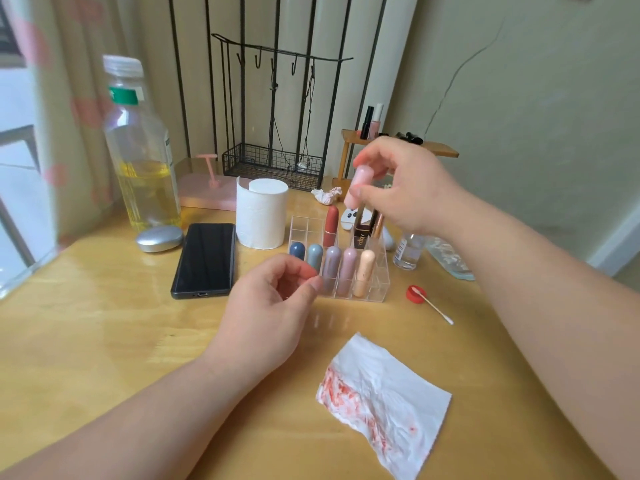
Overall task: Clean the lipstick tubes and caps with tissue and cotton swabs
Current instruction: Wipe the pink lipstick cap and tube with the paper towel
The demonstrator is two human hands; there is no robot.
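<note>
Pinching a pale pink lipstick tube (358, 186) between thumb and fingers, your right hand (408, 188) holds it tilted above the back of the clear organizer (304, 227), which stands toward the counter's (104, 323) far edge. Your left hand (270, 306) sits just in front of the organizer's front row of five tubes (332, 268), fingers loosely curled with nothing visible in them. A red-smeared tissue (388, 400) lies toward the near edge, and a cotton swab (434, 308) lies right of the organizer, one tip on a red cap (412, 295).
</note>
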